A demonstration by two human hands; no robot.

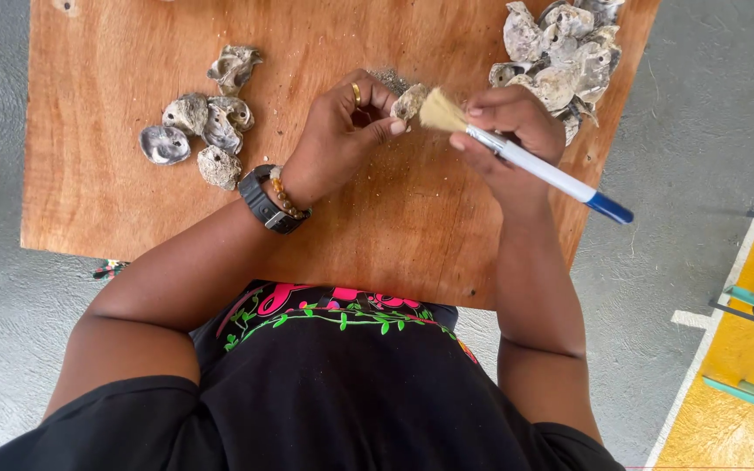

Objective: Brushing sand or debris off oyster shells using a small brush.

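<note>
My left hand (342, 131) pinches a small grey oyster shell (409, 101) above a wooden board (115, 192). My right hand (508, 131) grips a paintbrush (534, 161) with a white handle and a blue end. Its pale bristles touch the shell. A black watch and a bead bracelet sit on my left wrist.
Several grey shells (202, 122) lie in a loose group at the board's left. A bigger heap of shells (560, 52) sits at the far right corner. Grit is scattered on the wood near my hands. Grey concrete floor (700, 131) surrounds the board; a yellow painted area (743, 366) lies right.
</note>
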